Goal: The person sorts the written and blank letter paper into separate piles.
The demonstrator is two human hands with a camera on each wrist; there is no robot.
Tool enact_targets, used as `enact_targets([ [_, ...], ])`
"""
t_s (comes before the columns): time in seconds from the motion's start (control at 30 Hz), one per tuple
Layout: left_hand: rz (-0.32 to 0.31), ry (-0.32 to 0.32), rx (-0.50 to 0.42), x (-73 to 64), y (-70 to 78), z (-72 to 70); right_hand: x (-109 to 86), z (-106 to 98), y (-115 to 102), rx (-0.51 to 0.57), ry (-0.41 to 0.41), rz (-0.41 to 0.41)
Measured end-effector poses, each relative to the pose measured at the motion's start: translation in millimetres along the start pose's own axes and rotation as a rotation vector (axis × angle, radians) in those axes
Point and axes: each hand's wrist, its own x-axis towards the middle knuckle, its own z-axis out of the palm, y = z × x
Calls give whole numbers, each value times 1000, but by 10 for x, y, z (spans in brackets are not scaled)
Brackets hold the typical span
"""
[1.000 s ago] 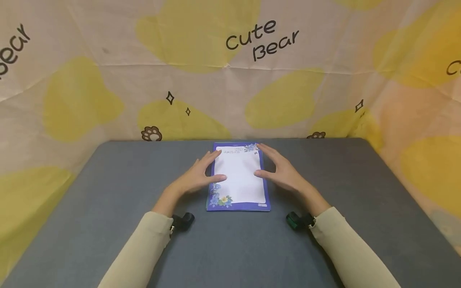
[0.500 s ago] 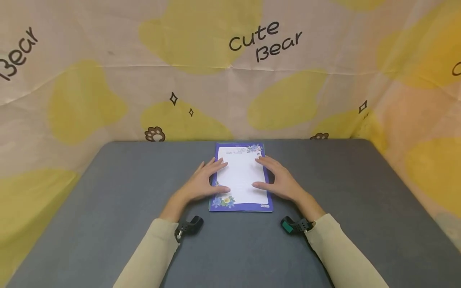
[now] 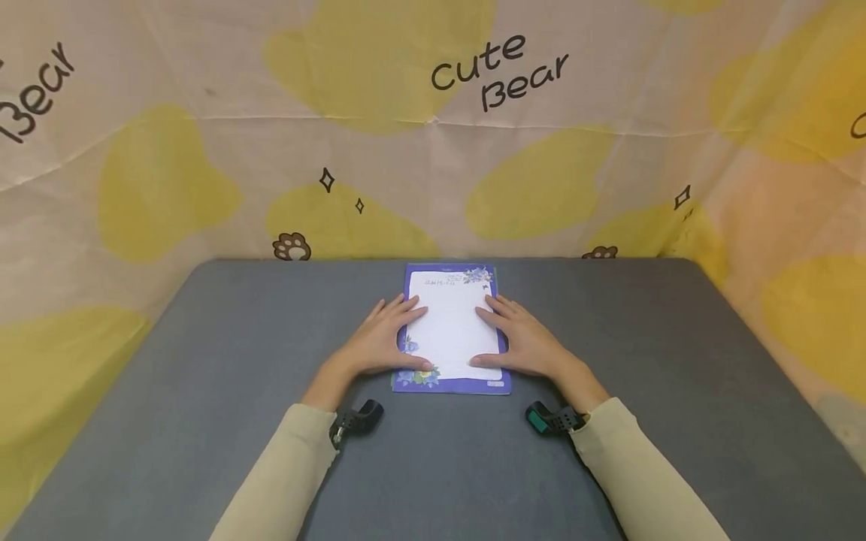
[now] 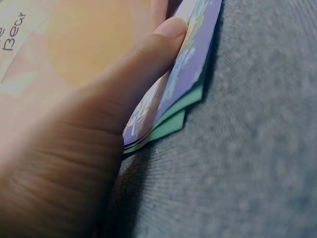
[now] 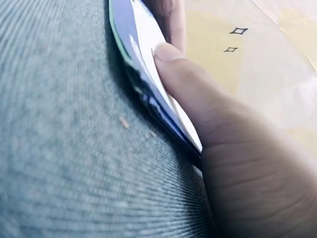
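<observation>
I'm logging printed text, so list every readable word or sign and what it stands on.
"Cute Bear": backdrop cloth, centre.
"Bear": backdrop cloth, left.
"e Bear", cut off: backdrop cloth, left wrist view.
Cut-off letter, perhaps "C": backdrop cloth, right edge.
Print at top of paper stack: too small to read.
Pale label, its lower right corner: too small.

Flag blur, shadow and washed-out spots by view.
Head: the lettering on the papers is too small to read; left wrist: the left hand darkens toward its lower edge, the table blurred; right wrist: the backdrop looks pale, with dark shadow along the papers.
</observation>
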Motion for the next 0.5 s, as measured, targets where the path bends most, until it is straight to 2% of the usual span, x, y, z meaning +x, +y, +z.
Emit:
enact_targets([
  [0.5,-6,6,-13,19,-16,10,13,1,-7,39,14,22],
])
